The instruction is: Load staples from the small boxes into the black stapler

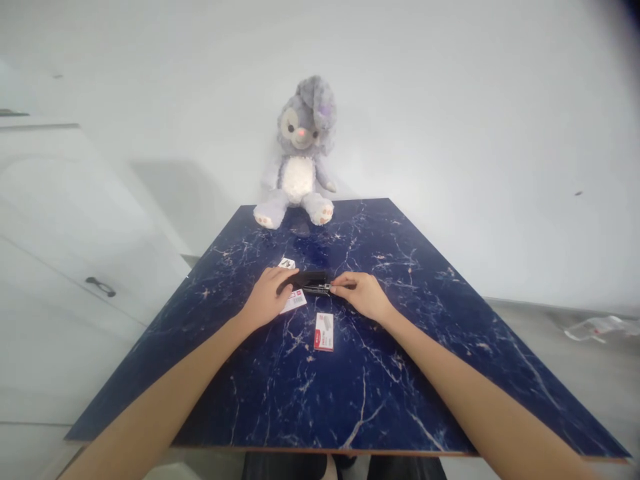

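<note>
A black stapler (313, 277) lies across the middle of the blue table, its top lifted apart from the metal staple channel (317, 289). Round its left end my left hand (267, 293) is closed. At the other end my right hand (364, 293) pinches the front of the channel with thumb and forefinger; any small piece between the fingertips is too small to make out. Just below the stapler lies a red and white staple box (324, 332). A white card with a barcode (295, 301) sits partly under my left hand, and a white tag (287, 263) shows behind it.
A grey plush rabbit (300, 160) sits at the table's far edge against the white wall. The table (360, 407) has a dark blue marbled top. On the left stands a white cabinet (60, 267) with a dark handle. Clear plastic (600, 328) lies on the floor at right.
</note>
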Tool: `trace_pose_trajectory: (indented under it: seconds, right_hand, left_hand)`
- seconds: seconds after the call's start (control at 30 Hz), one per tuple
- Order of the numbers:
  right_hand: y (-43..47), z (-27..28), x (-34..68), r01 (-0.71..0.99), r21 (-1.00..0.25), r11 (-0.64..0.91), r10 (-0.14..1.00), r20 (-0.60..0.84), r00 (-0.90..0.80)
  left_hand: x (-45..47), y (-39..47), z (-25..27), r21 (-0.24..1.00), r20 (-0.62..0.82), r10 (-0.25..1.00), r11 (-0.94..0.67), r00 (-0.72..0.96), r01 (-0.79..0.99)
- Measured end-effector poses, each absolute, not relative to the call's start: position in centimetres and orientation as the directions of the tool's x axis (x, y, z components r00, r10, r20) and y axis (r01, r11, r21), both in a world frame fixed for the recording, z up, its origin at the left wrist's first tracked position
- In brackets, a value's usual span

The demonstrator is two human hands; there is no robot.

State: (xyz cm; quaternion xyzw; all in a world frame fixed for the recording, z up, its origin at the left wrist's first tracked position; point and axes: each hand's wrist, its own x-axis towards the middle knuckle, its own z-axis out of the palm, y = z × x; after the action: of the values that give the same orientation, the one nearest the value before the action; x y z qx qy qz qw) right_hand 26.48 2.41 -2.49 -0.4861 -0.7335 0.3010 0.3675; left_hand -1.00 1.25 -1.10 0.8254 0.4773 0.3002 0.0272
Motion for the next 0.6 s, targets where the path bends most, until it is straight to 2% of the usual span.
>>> trace_pose_trajectory:
  seconds: [0.1,0.27,0.37,0.5,0.6]
  right_hand:
    - [2.31,-2.32,26.53,0.504,-0.755,0.419,0.905,0.304,-0.297]
    - [1.85,-1.76,26.46,0.626,-0.548,0.555,0.831,0.411,-0.376]
    - [1.89,-1.89,26.45,0.659,-0.484,0.576,0.812,0.427,-0.397]
    - [1.95,-2.01,26.36,0.617,-0.525,0.587,0.806,0.453,-0.381]
    - [1.86,-1.71,26.3,0.566,-0.587,0.579,0.803,0.529,-0.274]
  left_hand:
    - [-1.1,1.31,-1.16,0.332,0.472,0.801,-0.549,0.368,0.767]
    - [-1.17,1.38,-1.29,0.335,0.469,0.798,-0.556,0.377,0.761]
    - [-1.12,1.37,-1.24,0.331,0.474,0.795,-0.561,0.38,0.759]
    - [-1.13,1.36,-1.22,0.328,0.472,0.793,-0.563,0.385,0.759]
    - [-1.21,1.39,-1.28,0.314,0.483,0.783,-0.573,0.392,0.757]
